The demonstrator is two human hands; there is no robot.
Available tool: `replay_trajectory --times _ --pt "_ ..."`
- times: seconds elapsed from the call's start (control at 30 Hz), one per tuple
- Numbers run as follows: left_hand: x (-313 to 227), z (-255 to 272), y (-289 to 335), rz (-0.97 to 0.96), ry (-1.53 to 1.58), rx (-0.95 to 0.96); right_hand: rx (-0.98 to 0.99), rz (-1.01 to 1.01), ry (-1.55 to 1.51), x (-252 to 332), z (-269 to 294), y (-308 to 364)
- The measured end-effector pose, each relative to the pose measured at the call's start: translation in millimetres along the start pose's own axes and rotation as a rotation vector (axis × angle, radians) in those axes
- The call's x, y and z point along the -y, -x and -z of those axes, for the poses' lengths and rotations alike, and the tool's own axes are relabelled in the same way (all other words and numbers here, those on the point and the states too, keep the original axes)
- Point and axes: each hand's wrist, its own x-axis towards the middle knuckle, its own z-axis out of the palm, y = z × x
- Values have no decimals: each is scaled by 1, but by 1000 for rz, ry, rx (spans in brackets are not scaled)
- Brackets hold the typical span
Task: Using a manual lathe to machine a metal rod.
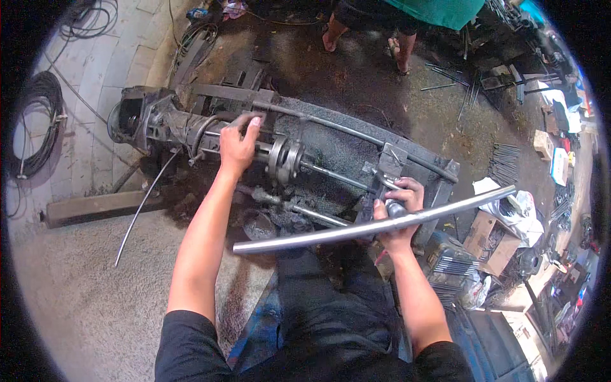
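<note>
A long, greasy machine [356, 127] with rails and a shaft lies across the middle. Over its left part, my left hand [239, 145] has curled fingers and a raised thumb; what they grip is hidden. Just right of it are two round metal collars [284, 159] on the shaft [337, 176]. At the machine's right end, my right hand [402, 200] closes around a dark rounded metal part [396, 209]. A long shiny metal bar [305, 239] crosses over this hand, sloping up to the right; whether it joins the rounded part, I cannot tell.
A person in green [439, 9] stands beyond the machine. Loose rods [504, 164], a cardboard box [489, 240] and white bags [525, 219] lie at the right. A coiled black cable [39, 124] and a thin bent rod [143, 213] are at the left.
</note>
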Motion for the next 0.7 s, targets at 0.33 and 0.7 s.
replay_trajectory --times 0.33,0.7 --pt "5 -4 -1 -28 44 -35 28 13 31 -3 2 0" --pt "7 -4 -2 -22 34 -42 -2 25 33 -3 -3 1"
